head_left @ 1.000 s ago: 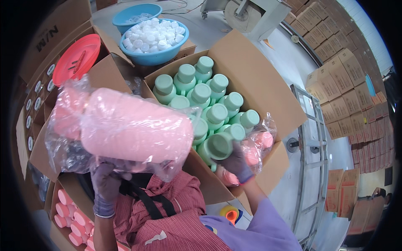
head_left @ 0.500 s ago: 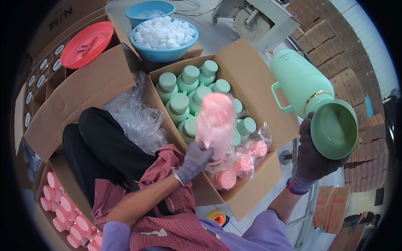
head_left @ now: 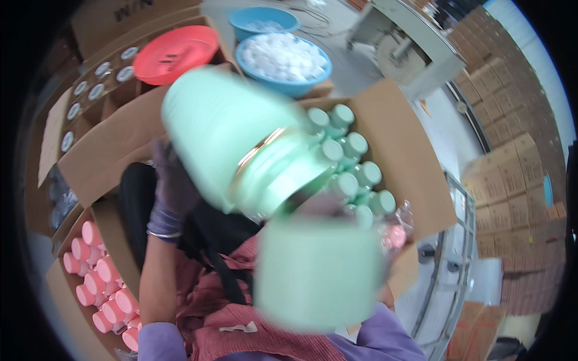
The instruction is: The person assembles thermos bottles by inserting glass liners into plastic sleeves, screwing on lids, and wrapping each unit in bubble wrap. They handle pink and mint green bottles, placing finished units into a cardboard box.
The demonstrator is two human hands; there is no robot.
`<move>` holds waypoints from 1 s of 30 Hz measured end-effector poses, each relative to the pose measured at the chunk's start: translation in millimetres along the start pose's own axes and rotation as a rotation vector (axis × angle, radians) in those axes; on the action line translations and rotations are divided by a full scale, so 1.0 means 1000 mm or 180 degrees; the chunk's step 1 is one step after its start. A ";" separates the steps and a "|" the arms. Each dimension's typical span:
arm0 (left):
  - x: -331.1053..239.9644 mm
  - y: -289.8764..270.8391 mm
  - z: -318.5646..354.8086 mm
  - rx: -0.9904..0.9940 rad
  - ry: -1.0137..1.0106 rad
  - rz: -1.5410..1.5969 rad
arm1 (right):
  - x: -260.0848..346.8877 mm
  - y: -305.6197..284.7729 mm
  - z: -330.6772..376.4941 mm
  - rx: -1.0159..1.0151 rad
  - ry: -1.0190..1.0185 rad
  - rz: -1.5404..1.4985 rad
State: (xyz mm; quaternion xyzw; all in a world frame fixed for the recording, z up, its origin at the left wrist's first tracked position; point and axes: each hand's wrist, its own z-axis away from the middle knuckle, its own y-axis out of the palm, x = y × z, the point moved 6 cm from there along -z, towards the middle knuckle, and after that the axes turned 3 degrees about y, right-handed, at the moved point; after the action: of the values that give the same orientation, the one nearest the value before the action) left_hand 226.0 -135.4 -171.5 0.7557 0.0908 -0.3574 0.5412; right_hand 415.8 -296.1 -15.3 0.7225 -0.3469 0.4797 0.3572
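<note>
A large mint-green vacuum jug (head_left: 232, 132) with a gold neck ring is tilted close in front of me, its open neck toward the lower right. My left hand (head_left: 174, 180), in a purple-grey glove, closes on the jug's left side; its fingers are partly hidden behind the body. Below the neck and apart from it, a blurred mint-green cup (head_left: 319, 274) is in my right hand (head_left: 325, 206). Only a smeared bit of that glove shows above the cup, the rest hidden. Behind them, several green bottles (head_left: 355, 144) stand in an open cardboard box (head_left: 415, 180).
Pink-capped bottles (head_left: 108, 269) fill a box at lower left. A red tray (head_left: 177, 51) lies on a divided carton at upper left. Blue basins, one heaped with white caps (head_left: 283, 57), stand beyond. Stacked cartons (head_left: 506, 174) line the right, near a metal rack (head_left: 460, 240).
The jug has come from the right to the centre, and the cup is now apart from its neck. My left hand has let go of the wrapped pink bottle and moved to the jug.
</note>
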 end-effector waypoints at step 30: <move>-0.181 -0.143 0.058 -0.2620 0.2169 -0.2317 | -0.119 -0.038 -0.292 -0.1003 -0.1060 0.4197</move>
State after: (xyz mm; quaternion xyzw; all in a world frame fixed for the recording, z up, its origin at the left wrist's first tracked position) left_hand -6.5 -84.3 -172.5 0.4784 0.6376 -0.1941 0.5717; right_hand 282.0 -10.1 -50.7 0.3647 -0.8287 0.4232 0.0341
